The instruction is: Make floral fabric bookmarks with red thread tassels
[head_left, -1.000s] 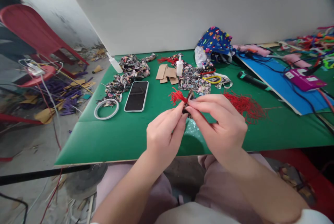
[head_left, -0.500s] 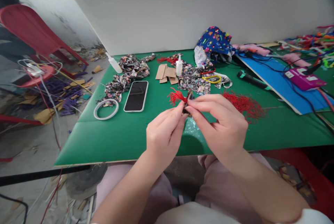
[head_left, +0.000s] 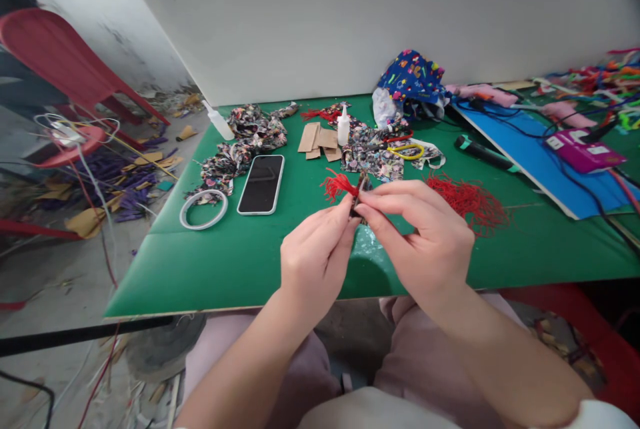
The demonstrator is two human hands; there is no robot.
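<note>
Both hands meet over the near middle of the green table. My left hand pinches the base of a tuft of red yarn, whose loose ends fan out to the left. Thumb and fingers of my right hand are closed on a small piece of dark patterned fabric pressed against the yarn. Fingertips hide where the two join. To the right of my right hand lies a heap of cut red yarn.
Behind the hands are cardboard pieces, a glue bottle, yellow-handled scissors and floral fabric scraps. A phone and a tape roll lie left. A blue board with cables rests right.
</note>
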